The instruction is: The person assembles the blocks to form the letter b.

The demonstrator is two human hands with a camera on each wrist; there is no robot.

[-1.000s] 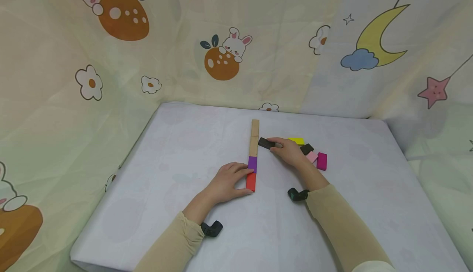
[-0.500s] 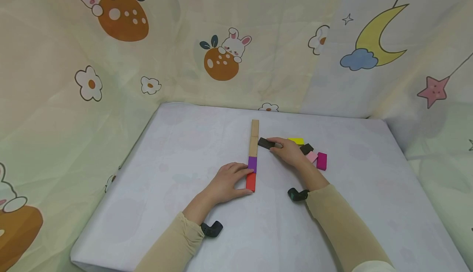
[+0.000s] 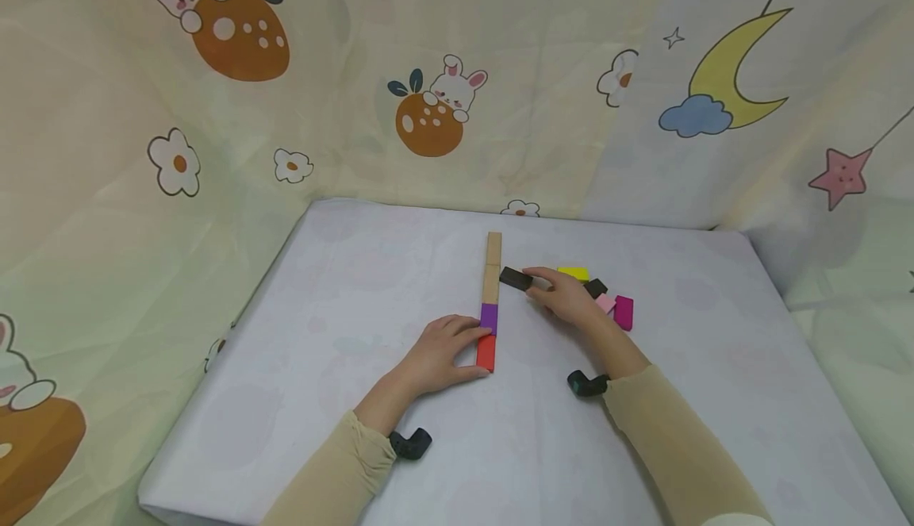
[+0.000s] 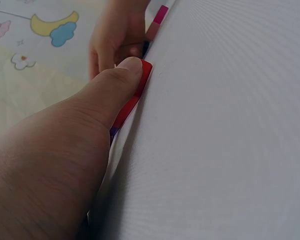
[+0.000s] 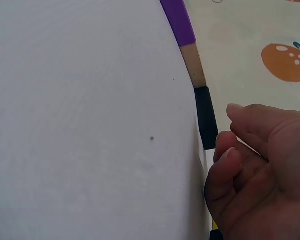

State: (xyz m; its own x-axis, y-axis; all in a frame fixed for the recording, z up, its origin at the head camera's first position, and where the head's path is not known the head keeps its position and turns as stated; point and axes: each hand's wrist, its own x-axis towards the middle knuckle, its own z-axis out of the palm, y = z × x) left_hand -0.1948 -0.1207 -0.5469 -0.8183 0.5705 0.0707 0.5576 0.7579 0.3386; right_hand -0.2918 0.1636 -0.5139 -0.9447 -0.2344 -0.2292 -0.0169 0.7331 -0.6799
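Note:
A straight row of blocks runs away from me in the head view: a red block [image 3: 485, 355], a purple block [image 3: 489, 316] and two plain wooden blocks [image 3: 491, 284]. My left hand [image 3: 435, 355] holds the red block, thumb at its near end and a fingertip by the red-purple joint. The left wrist view shows the thumb against the red block's end [image 4: 146, 67]. A black block [image 3: 516, 278] lies crosswise right of the wooden blocks. Beside its right end is my right hand [image 3: 567, 297], fingers loosely bent, with no block between thumb and fingers in the right wrist view.
Right of the right hand lie a yellow block [image 3: 574, 274], another black block [image 3: 596, 288], a pink block [image 3: 605, 303] and a magenta block [image 3: 624, 312]. They rest on a white-covered table [image 3: 343, 272]. Patterned cloth [image 3: 343, 82] hangs behind the table.
My right hand has let go of the black block and drawn slightly right, its wrist shifting right too. The left hand and the row stay as they were.

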